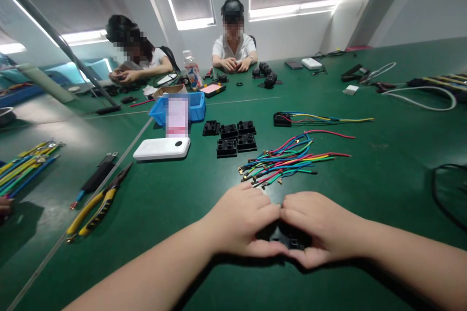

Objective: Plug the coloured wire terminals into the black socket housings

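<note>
Close in front of me, a black plastic housing (288, 240) is held between both hands, mostly hidden by the fingers. My left hand (244, 221) curls around its left side, thumb along the near edge. From the right, my right hand (317, 226) closes on the same part, and the two hands meet at fingertips and thumbs. Just beyond them lies a loose bundle of coloured wires (284, 160) with small metal terminals. Several black plastic housings (226, 147) sit in a group farther back. Another black housing with wires fitted (282, 119) lies to their right.
Yellow-handled pliers (98, 209) and a black part with terminals (98, 172) lie at the left. A white power bank (162, 148) sits before a blue bin (197, 107). Two people sit across the green table (365, 180). At the left edge, another person's hand (5, 207) shows near wires.
</note>
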{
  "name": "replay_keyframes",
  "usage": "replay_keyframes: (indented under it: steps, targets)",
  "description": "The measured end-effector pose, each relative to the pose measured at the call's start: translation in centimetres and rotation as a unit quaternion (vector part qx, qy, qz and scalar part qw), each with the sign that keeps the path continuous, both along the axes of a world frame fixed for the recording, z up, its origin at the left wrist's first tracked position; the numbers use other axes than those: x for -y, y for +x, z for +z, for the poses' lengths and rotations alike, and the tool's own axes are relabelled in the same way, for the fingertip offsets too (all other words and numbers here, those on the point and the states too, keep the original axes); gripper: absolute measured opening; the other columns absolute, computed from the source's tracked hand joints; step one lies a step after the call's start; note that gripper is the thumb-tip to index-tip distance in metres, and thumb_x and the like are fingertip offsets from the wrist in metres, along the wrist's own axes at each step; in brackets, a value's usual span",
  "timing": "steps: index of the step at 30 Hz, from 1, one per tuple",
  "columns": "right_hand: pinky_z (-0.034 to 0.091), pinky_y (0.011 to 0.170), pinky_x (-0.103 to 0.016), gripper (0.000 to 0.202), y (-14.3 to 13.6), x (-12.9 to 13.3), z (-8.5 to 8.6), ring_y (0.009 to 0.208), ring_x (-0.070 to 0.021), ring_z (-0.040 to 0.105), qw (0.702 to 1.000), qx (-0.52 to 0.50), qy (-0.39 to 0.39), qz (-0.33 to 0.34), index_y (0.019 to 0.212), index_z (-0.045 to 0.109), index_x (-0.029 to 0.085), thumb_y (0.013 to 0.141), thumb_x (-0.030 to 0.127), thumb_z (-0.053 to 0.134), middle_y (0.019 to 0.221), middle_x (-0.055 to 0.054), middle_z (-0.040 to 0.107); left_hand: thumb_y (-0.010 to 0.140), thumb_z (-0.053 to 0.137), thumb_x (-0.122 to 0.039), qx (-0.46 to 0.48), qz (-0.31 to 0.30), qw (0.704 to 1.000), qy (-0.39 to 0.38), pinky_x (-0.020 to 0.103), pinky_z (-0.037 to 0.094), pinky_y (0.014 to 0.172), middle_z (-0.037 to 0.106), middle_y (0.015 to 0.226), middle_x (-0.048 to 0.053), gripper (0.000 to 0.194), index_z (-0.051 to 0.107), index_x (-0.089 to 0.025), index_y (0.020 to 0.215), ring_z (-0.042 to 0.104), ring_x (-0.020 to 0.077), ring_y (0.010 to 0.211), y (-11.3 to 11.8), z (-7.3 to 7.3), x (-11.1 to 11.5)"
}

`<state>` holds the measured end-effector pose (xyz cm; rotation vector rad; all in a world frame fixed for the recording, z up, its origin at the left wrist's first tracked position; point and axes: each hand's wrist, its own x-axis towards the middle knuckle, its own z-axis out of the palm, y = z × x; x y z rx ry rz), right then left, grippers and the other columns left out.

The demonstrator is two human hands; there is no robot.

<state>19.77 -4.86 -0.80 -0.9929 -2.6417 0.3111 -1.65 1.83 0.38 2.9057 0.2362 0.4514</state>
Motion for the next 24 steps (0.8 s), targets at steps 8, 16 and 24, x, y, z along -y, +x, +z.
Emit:
replay_keyframes:
  steps: [8,16,24]
  targets:
    - [0.040,0.081,-0.035,0.015,1.9,-1.2,0.8,0.091,-0.0197,0.051,0.990,-0.128,-0.005,-0.055,0.103,0.055,0.018,0.091,0.026,0.051,0.096,-0.007,0.061,0.086,0.050,-0.064,0.019,0.009,0.999,0.049,0.031,0.030,0.051,0.055,0.065,-0.001,0.046,0.055,-0.019,0.077,0.047,0.0148,0.057,0.5,-0.5,0.3]
    - [0.041,0.084,-0.040,0.008,4.3,-3.1,-0.8,0.094,-0.0238,0.050,0.959,-0.032,0.115,-0.255,0.094,0.062,0.019,0.088,0.021,0.058,0.100,-0.008,0.061,0.088,0.047,-0.062,0.023,0.044,0.997,0.062,0.033,0.031,0.053,0.059,0.068,0.000,0.046,0.059,-0.019,0.079,0.051,0.0162,0.061,0.5,-0.3,0.7]
    - [0.042,0.082,-0.040,0.012,4.2,-3.2,-1.0,0.092,-0.0238,0.049,0.958,0.000,0.078,-0.274,0.098,0.063,0.020,0.091,0.023,0.054,0.099,-0.007,0.061,0.089,0.040,-0.068,0.039,0.006,0.998,-0.040,0.031,0.036,0.056,0.065,0.074,0.003,0.056,0.063,-0.016,0.088,0.056,0.0161,0.064,0.6,-0.4,0.3]
